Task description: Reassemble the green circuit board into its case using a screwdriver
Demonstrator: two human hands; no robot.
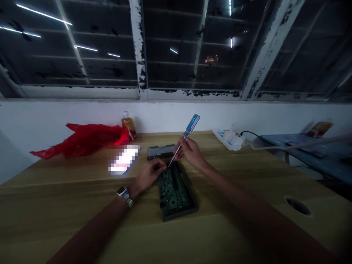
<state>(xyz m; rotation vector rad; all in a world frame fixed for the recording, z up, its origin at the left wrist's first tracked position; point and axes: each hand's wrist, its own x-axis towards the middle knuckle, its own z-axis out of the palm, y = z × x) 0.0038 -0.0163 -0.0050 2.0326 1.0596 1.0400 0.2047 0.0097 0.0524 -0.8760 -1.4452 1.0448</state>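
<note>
A screwdriver [191, 125] with a blue-and-clear handle slants down to the left. My right hand [191, 152] grips it by the shaft just below the handle. Its tip meets the far left end of a green circuit board [173, 201], which sits in a dark open casing [181, 213] on the table. Beside that tip, my left hand [150, 172] has its fingers drawn together at the casing's far left corner; whatever they may pinch is hidden. A wristwatch [125, 195] is on my left wrist. Just beyond lies a dark and grey flat piece [161, 151].
On the wooden table [110, 234], a lit phone [124, 160] lies left of my hands. Behind it are a red plastic bag [88, 139] and a bottle [128, 124]. Back right sits a white power strip [228, 139] with plugs. A round cable hole [298, 206] is at right.
</note>
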